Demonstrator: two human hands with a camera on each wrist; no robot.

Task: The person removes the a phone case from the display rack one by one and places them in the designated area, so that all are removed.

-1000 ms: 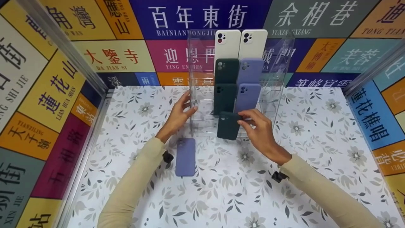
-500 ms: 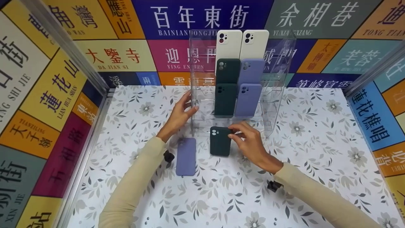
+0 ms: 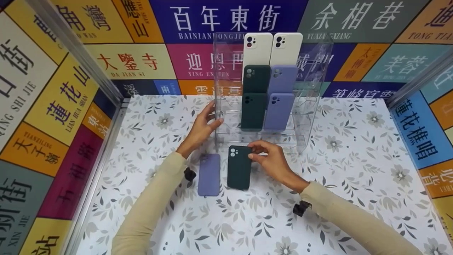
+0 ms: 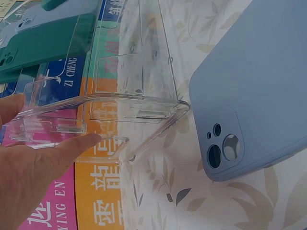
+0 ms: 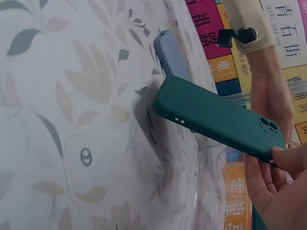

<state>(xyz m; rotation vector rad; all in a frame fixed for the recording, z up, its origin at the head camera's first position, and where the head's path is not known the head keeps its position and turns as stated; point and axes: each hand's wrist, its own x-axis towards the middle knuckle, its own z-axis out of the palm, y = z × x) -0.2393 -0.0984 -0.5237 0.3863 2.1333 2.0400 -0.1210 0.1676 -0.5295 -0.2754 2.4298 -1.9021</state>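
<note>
In the head view, my right hand (image 3: 270, 159) pinches a dark green phone case (image 3: 239, 168) by its upper right corner. The right wrist view has this green case (image 5: 216, 115) tilted, its lower end close over the table and thumb and fingers at the camera-hole end. A lavender phone case (image 3: 209, 175) lies flat to its left. My left hand (image 3: 200, 129) grips the left side of a clear acrylic display stand (image 3: 299, 138). Up close in the left wrist view, thumb and fingers sit on either side of the clear panel (image 4: 144, 97).
On the stand's tiers are two white cases (image 3: 258, 51), two dark green cases (image 3: 253, 115) and two lavender cases (image 3: 279, 113). A floral cloth (image 3: 336, 212) covers the table. Printed sign panels (image 3: 129, 62) form walls at the back and sides.
My right hand has carried the green phone case from the stand's front down and left, beside the lavender one. The left hand stays at the stand's side.
</note>
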